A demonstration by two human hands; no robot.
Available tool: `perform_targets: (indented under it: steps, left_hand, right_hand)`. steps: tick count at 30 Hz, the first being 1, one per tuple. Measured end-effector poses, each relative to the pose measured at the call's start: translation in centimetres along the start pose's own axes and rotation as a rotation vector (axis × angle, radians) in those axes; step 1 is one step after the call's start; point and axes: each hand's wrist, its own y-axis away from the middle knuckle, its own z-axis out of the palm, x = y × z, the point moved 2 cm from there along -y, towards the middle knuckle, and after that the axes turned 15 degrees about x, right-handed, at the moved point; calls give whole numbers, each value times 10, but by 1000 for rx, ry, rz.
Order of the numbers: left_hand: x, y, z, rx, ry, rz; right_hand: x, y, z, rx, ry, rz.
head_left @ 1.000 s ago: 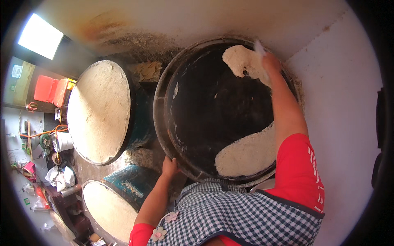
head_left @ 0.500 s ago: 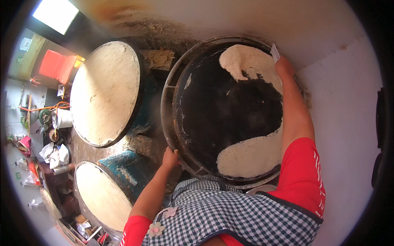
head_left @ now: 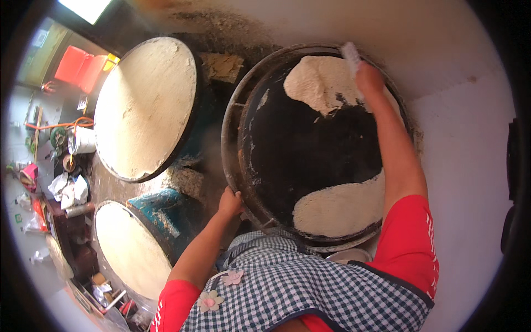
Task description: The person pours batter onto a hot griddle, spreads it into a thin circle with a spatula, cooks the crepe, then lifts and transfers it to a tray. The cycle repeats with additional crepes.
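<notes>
A large round black griddle (head_left: 315, 149) stands before me inside a metal ring (head_left: 235, 124). Pale batter (head_left: 318, 80) lies on its far part, thick and wrinkled at its left end. More batter, a smoother layer (head_left: 337, 209), covers the near right part; my right forearm hides some of the right side. My right hand (head_left: 369, 79) is closed on a flat, whitish scraper (head_left: 350, 54), blurred by motion, at the griddle's far right edge. My left hand (head_left: 230, 201) grips the ring at its near left, thumb on top and the other fingers partly hidden.
Left of me stand two more round griddles, a far one (head_left: 146, 110) and a near one (head_left: 133, 252), both covered in pale batter. Teal stands (head_left: 157, 207) carry them. A wall (head_left: 459, 138) rises close on the right. A white bucket (head_left: 84, 140) and a red chair (head_left: 81, 69) are farther left.
My right hand has moved the scraper leftward along the far edge. The far batter's left end has spread left and become more wrinkled. My left hand stays on the ring; the view has shifted slightly.
</notes>
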Motion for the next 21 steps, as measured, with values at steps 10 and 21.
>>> perform_targets:
  steps: [10,21]
  left_hand:
    - [15,12,-10,-68,191,-187]
    - [7,10,-9,-23,188,-193]
  right_hand:
    - [-89,68,11,-292,-152,-419]
    - [-84,14,31,-78,121,-293]
